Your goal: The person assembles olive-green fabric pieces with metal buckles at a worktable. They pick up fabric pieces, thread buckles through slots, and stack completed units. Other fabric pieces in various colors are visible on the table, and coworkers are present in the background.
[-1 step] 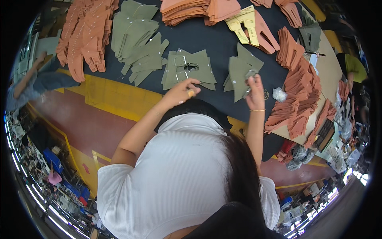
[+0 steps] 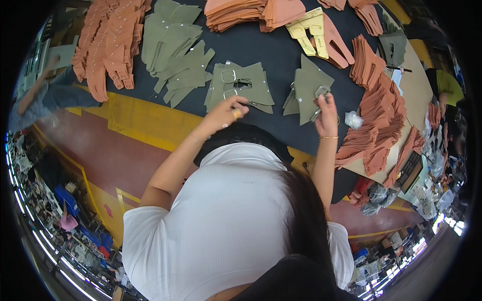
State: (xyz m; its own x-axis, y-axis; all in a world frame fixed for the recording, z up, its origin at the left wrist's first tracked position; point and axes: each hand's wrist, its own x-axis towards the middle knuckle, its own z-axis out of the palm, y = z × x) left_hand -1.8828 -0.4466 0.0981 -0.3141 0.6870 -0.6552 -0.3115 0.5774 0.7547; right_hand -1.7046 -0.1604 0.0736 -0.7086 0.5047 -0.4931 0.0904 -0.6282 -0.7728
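Observation:
My right hand (image 2: 328,114) is closed around a small shiny metal piece with a ring-like end (image 2: 322,91); I cannot make out its exact kind. It is held at the right edge of a green flat cut piece (image 2: 307,89), which lies over other green pieces. My left hand (image 2: 227,113), a ring on one finger, is loosely bent with its fingers apart. It hovers at the near edge of a stack of green cut pieces (image 2: 258,90). Pale buckle-shaped frames (image 2: 229,76) and a dark slot show on top of that stack.
Green pieces (image 2: 170,42) and orange strap-like pieces (image 2: 108,45) lie at left on the dark table. Orange stacks (image 2: 236,14) and a yellow template (image 2: 309,27) are at the back. At right lie orange piles (image 2: 374,125) and a clear plastic bundle (image 2: 353,119). People stand at both sides.
My left hand has shifted slightly left and up. My right hand has moved a little to the right with the metal piece, and the green piece beside it has turned slightly.

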